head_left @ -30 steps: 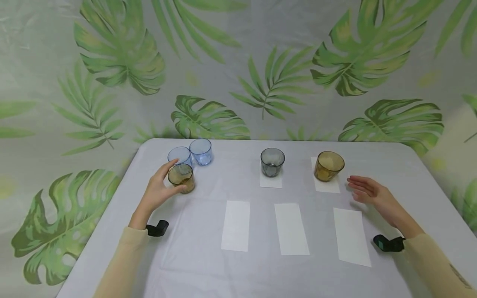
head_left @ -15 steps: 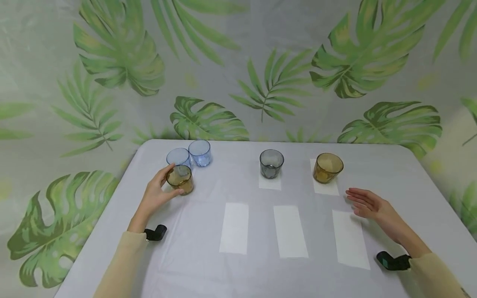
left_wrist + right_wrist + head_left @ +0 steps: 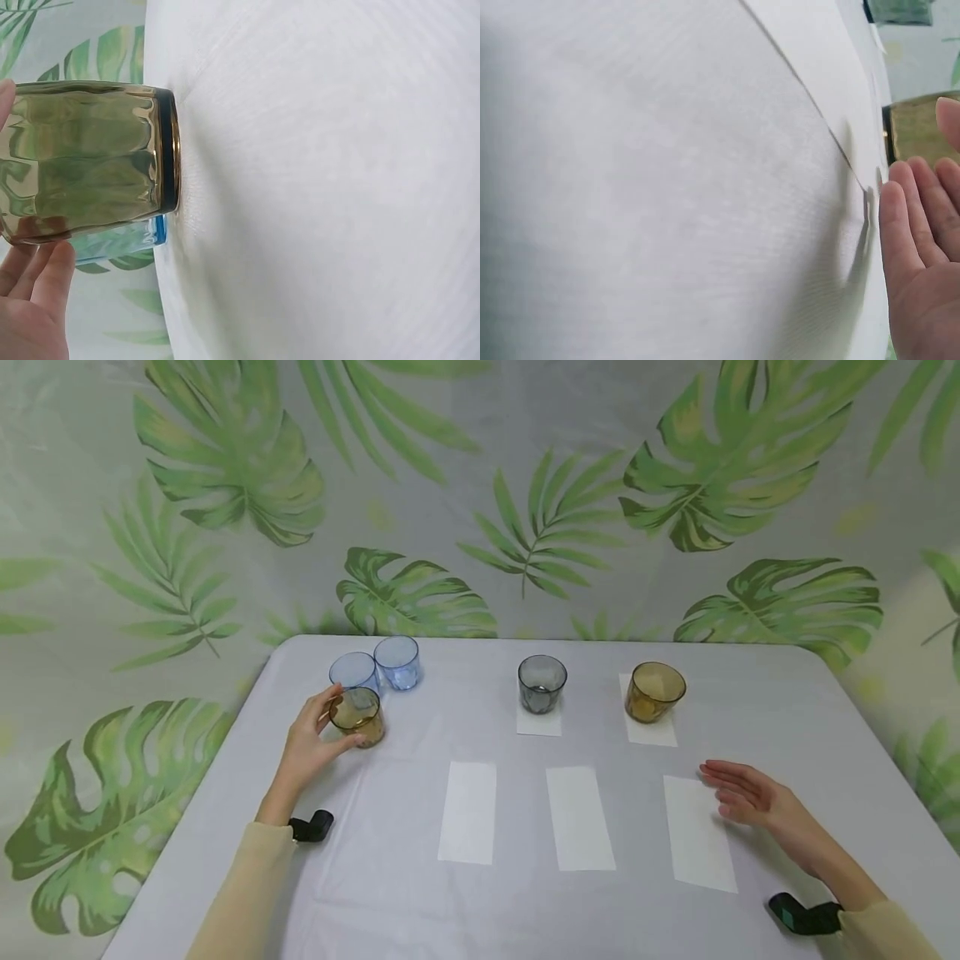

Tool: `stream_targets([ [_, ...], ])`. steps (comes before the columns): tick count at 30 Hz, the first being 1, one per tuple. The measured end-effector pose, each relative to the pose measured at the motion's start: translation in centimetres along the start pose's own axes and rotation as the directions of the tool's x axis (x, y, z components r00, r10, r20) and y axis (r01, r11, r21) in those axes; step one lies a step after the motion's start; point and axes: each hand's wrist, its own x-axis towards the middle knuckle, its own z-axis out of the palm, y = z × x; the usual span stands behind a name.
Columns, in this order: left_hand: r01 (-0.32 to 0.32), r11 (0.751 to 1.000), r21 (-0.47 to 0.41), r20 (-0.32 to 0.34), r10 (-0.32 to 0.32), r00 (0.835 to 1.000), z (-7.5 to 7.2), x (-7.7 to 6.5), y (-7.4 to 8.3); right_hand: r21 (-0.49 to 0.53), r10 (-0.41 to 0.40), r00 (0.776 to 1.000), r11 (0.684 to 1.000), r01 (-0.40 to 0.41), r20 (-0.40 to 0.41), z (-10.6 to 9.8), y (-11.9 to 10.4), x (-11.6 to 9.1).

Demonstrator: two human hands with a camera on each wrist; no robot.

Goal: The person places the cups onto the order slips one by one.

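At the table's left side my left hand [image 3: 306,750] holds an amber drinking glass [image 3: 362,720] between thumb and fingers. The left wrist view shows this amber glass [image 3: 86,157] upright, its base at or just above the white cloth; I cannot tell which. Right behind it stand two blue glasses [image 3: 354,670], close together. My right hand [image 3: 765,806] hovers by the front right paper rectangle [image 3: 697,831], fingers extended and holding nothing. A second amber glass [image 3: 655,693] stands on a paper rectangle beyond that hand.
A grey glass [image 3: 542,685] stands on another paper rectangle [image 3: 540,723] at the back middle. Two more white paper rectangles [image 3: 468,814] lie across the table's middle. Behind the table's far edge hangs a leaf-patterned cloth [image 3: 420,485].
My right hand has drawn back toward the front, away from the amber glass on the right. My left hand keeps its grip on the other amber glass, nearly in place.
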Motion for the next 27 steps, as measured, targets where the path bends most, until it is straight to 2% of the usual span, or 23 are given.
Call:
stream_targets([
  [6, 0.009, 1.000, -0.017, -0.019, -0.009, 1.000, 0.2, 0.1, -0.3, 0.017, 0.002, 1.000, 1.000, -0.002, 0.013, 0.1, 0.2, -0.8],
  [15, 0.024, 1.000, -0.008, -0.024, -0.024, 0.999, 0.4, -0.1, -0.3, -0.027, 0.012, 1.000, 1.000, -0.013, -0.006, 1.0, 0.7, -1.1],
  [19, 0.035, 0.999, -0.017, -0.023, -0.036, 0.999, 0.3, 0.0, -0.5, -0.021, -0.024, 1.000, 0.999, 0.025, 0.010, 1.2, 0.5, -0.9],
  [21, 0.041, 0.999, -0.032, -0.024, -0.041, 0.999, 0.3, 0.0, -0.9, -0.013, -0.043, 0.999, 0.999, 0.043, 0.017, 1.3, 0.4, -0.8],
  [27, 0.072, 0.996, -0.053, -0.031, -0.074, 0.997, 0.5, 0.2, -3.3, 0.010, -0.075, 0.996, 0.997, 0.074, 0.050, 1.2, 0.4, -0.5],
])
